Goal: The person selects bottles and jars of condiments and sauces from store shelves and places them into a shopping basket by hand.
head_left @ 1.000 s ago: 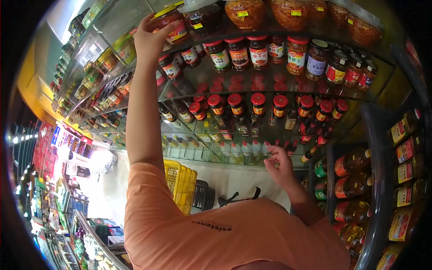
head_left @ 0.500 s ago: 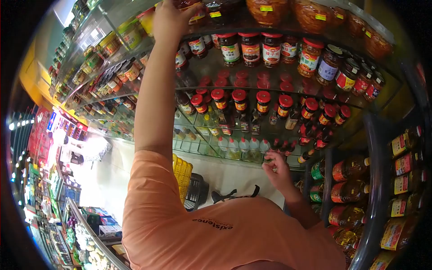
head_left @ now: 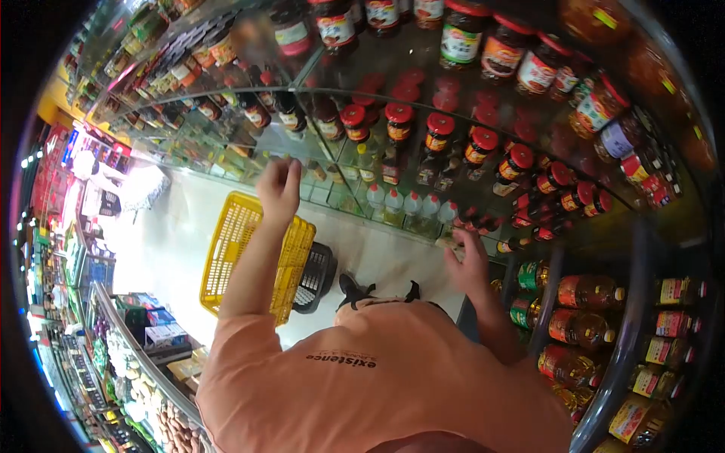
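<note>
My left hand [head_left: 279,189] is raised over the aisle between the glass shelves and the yellow basket [head_left: 226,249]. Its fingers are curled in and slightly blurred, and no item shows in them. Lower and to the right, my right hand [head_left: 470,260] hangs near the bottom shelf, thumb and fingers loosely apart, holding nothing I can see. Closest to it are clear bottles with pale caps [head_left: 411,208]. Above these stand rows of red-lidded jars [head_left: 440,130] on glass.
Higher up, labelled sauce jars [head_left: 462,36] line another glass shelf [head_left: 423,98]. A black basket [head_left: 313,283] sits beside the yellow one on the floor. Oil bottles [head_left: 581,328] fill a dark-railed rack at right. Produce [head_left: 143,370] lies in a bin at lower left.
My left hand has come down from the jars on the upper shelf to waist height over the aisle. The view has tilted and shifted, bringing more of the yellow basket into sight.
</note>
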The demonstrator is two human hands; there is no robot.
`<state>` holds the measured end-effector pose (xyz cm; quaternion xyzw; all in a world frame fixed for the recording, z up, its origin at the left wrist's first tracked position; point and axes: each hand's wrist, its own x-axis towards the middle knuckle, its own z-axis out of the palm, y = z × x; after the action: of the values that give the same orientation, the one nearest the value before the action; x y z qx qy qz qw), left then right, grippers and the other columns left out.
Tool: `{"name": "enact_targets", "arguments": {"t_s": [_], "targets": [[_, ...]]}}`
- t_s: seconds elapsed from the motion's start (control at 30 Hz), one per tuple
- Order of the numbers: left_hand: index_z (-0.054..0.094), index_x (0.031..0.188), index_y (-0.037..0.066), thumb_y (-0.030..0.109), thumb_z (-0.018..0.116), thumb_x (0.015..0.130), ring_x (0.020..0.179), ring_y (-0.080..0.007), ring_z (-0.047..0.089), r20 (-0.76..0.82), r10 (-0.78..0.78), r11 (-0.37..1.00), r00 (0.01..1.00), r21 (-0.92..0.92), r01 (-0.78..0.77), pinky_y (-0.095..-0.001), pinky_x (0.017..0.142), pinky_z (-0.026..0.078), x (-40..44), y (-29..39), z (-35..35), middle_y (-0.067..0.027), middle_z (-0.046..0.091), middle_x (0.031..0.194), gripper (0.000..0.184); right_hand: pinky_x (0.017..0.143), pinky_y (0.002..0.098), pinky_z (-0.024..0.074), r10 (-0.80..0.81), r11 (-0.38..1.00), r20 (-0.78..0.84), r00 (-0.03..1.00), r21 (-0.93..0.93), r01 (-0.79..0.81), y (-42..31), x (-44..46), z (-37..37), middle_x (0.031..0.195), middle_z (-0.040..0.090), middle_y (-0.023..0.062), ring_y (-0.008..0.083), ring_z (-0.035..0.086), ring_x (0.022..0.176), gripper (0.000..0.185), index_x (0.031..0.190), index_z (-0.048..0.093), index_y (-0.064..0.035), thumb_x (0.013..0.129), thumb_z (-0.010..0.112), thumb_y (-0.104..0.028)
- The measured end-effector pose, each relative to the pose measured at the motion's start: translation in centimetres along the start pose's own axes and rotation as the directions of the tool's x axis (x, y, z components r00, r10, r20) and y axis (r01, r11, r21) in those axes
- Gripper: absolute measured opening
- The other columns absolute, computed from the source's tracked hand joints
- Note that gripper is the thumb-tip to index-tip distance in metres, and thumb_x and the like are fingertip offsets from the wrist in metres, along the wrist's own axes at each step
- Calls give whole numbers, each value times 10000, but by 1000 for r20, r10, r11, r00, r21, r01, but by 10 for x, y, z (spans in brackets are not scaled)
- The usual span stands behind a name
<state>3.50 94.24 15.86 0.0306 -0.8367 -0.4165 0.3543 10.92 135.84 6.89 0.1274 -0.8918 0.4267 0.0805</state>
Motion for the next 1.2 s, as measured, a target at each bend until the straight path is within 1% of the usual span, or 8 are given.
{"name": "enact_targets", "arguments": {"t_s": [0.17,0.27,0.43,0.77,0.93,0.97,1.07,1.2], "targets": [[696,984,-26,298,658,972,714,-229,646,6,-564,756,826,406,513,-359,703,503,-152,-192,-64,-147,702,805,326,1013,484,450,53,985,122,991,-171,-31,-15,65,33,1325,572,203,399,540,1242,484,1306,549,-34,870,714,-164],[720,952,26,362,652,938,791,-334,708,-248,-697,574,673,371,730,-431,746,536,-225,-264,-96,-191,720,833,343,1080,486,410,-44,942,107,993,-326,77,-26,102,66,1401,515,221,418,482,1309,540,1352,519,-35,864,714,-160],[701,1113,40,418,641,916,1009,-355,693,-337,-854,285,396,333,899,-449,902,523,-283,-351,-156,-193,732,1057,430,1170,493,341,125,879,160,979,-476,-34,-12,140,129,1548,376,255,428,357,1443,693,1478,414,-39,886,706,-250],[521,1400,50,415,772,804,1102,-353,677,-72,-991,81,114,360,929,-441,974,513,-331,-480,-191,-210,715,1114,743,1174,534,338,272,559,204,940,-829,18,-23,158,185,1547,362,283,467,345,1437,864,1508,339,2,849,754,-374],[325,1559,122,455,856,704,1280,-407,561,51,-987,154,151,560,814,-476,1043,490,-319,-504,-164,-298,463,1444,1060,1155,514,372,390,512,170,905,-857,-59,-38,166,201,1521,349,344,469,382,1413,857,1487,324,42,866,750,-368],[260,1585,151,493,889,683,1384,-469,438,112,-993,86,30,530,844,-477,1100,448,-314,-513,-160,-328,286,1558,1151,1109,514,408,315,539,181,932,-842,-19,-29,166,199,1475,402,316,472,426,1365,824,1463,347,29,866,756,-363],[218,1604,171,532,885,667,1407,-482,400,153,-984,18,-93,601,799,-488,1113,436,-305,-532,-141,-326,268,1567,1205,1053,508,446,408,513,138,902,-852,-102,-40,170,205,1433,454,296,475,490,1293,771,1421,384,23,871,759,-365],[231,1609,222,554,886,652,1396,-447,433,120,-988,6,-98,660,751,-477,1100,459,-314,-558,-113,-275,252,1587,1206,975,496,487,479,474,145,866,-873,-116,-66,185,212,1310,569,296,455,570,1205,789,1429,366,48,875,758,-355]]}}
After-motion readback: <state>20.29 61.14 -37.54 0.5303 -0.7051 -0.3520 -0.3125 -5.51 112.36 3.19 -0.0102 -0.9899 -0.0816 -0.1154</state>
